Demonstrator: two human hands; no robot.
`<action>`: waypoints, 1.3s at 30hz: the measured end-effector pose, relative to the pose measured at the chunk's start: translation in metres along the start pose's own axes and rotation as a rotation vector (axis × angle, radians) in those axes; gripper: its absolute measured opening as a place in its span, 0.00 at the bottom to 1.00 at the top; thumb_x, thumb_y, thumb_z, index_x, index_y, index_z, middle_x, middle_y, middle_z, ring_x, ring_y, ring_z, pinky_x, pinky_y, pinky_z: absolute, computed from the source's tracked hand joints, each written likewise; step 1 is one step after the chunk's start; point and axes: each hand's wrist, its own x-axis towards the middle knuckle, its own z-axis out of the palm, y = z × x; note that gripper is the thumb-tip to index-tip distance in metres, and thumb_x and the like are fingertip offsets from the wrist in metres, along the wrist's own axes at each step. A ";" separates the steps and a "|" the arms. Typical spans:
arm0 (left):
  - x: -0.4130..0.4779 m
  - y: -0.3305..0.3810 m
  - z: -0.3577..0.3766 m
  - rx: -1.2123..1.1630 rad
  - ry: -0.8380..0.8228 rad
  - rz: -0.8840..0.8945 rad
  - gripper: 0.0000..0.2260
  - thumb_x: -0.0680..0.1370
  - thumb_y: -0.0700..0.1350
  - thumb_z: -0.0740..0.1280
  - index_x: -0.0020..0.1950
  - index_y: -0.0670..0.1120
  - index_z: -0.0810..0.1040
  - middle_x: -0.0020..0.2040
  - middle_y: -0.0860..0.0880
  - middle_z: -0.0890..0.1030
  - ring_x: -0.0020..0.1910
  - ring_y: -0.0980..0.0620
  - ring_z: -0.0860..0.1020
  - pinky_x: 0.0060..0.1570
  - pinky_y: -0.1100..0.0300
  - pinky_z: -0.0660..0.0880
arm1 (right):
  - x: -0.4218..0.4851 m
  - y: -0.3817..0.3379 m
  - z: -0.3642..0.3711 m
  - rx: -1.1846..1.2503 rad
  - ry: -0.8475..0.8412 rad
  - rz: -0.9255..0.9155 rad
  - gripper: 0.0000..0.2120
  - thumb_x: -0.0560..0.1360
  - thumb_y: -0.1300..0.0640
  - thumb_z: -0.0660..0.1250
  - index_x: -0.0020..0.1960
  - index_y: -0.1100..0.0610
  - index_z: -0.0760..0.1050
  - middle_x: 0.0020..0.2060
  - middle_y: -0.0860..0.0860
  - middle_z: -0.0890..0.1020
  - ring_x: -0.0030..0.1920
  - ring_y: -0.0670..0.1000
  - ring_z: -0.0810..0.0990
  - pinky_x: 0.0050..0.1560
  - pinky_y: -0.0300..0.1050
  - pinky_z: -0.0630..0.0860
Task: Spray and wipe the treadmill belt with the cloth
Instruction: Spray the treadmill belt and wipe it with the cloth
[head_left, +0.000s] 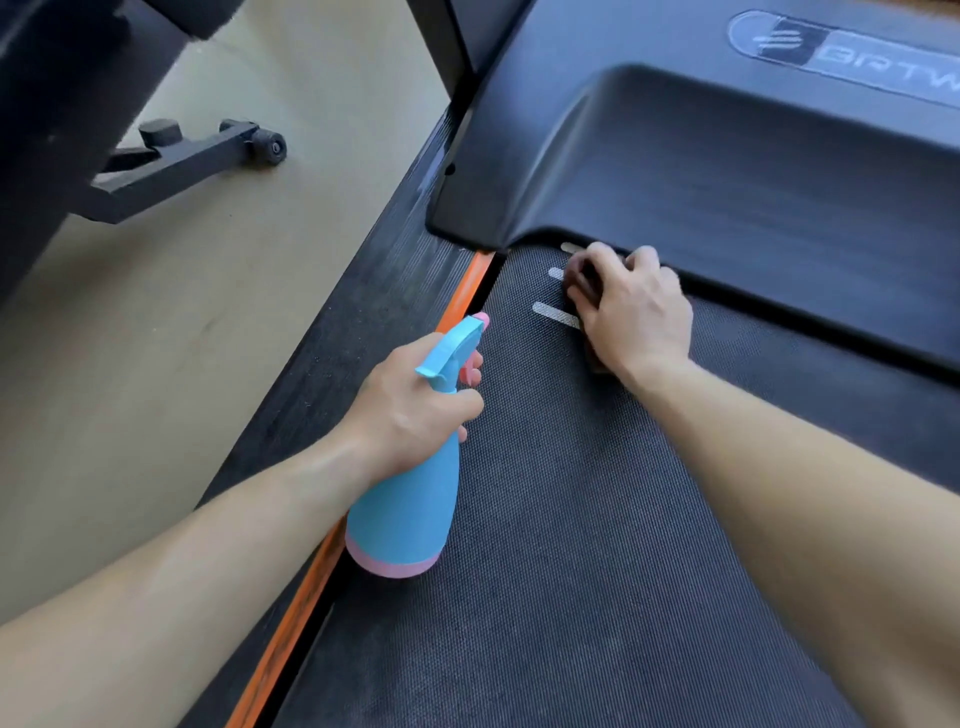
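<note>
The dark textured treadmill belt (571, 545) fills the lower middle of the view, with white stripes near its far end. My left hand (410, 400) grips the neck of a blue spray bottle (410, 509) with a pink base and pink trigger, held over the belt's left edge, nozzle pointing away. My right hand (634, 306) presses a dark brown cloth (576, 275) flat on the belt, close to the motor cover. Most of the cloth is hidden under the hand.
The black motor cover (727, 156) with a logo rises beyond the belt. An orange strip (467, 291) and a black side rail (363, 332) run along the belt's left. Beige floor (156, 338) lies to the left, with a black wheeled equipment base (197, 156).
</note>
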 end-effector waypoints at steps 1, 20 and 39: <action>0.000 -0.001 -0.001 -0.001 0.001 -0.004 0.24 0.74 0.39 0.68 0.57 0.69 0.78 0.53 0.53 0.83 0.37 0.45 0.85 0.43 0.59 0.82 | 0.007 -0.004 0.004 0.024 0.003 0.056 0.18 0.79 0.37 0.61 0.63 0.45 0.72 0.54 0.56 0.74 0.50 0.63 0.76 0.45 0.53 0.74; -0.005 -0.001 -0.015 -0.101 0.037 -0.092 0.24 0.76 0.35 0.67 0.59 0.65 0.78 0.57 0.48 0.83 0.35 0.48 0.83 0.35 0.68 0.77 | -0.079 -0.037 0.012 0.086 0.020 -0.372 0.12 0.78 0.45 0.64 0.58 0.49 0.76 0.46 0.56 0.76 0.40 0.59 0.74 0.37 0.52 0.75; -0.012 0.000 -0.016 -0.125 0.077 -0.106 0.22 0.75 0.36 0.67 0.52 0.67 0.78 0.55 0.48 0.83 0.36 0.50 0.80 0.35 0.67 0.79 | -0.014 -0.050 0.014 -0.047 0.017 -0.400 0.15 0.80 0.40 0.57 0.57 0.46 0.77 0.47 0.54 0.75 0.44 0.61 0.77 0.37 0.52 0.74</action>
